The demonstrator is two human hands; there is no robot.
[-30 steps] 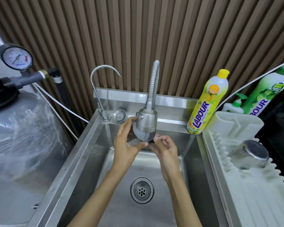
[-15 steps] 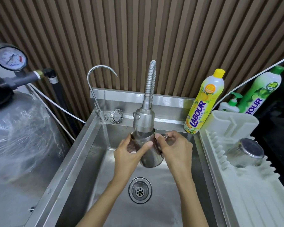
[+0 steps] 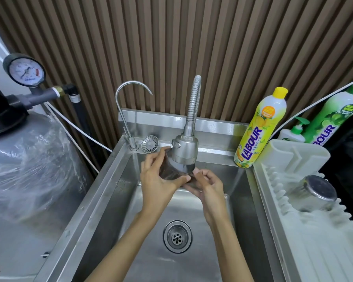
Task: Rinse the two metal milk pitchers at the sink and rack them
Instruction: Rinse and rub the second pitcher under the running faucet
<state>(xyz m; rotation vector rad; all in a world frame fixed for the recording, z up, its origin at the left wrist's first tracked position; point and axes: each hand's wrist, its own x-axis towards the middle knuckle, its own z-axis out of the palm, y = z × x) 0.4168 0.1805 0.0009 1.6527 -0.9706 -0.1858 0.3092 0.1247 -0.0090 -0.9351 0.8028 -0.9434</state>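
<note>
With one pitcher [image 3: 316,193] already upturned on the rack [image 3: 324,251] at right, we grip the other pitcher [image 3: 168,170] under the faucet head [image 3: 184,149] with our left hand [image 3: 157,180] and right hand [image 3: 210,190], seemingly mid-rinse, its racking left.

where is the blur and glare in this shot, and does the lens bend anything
Head view: the milk pitcher, gripped by the left hand and right hand under the spray head, is smeared; glare streaks the plastic-wrapped tank; wide-angle distortion fans the wall slats and sink rim outward.
</note>
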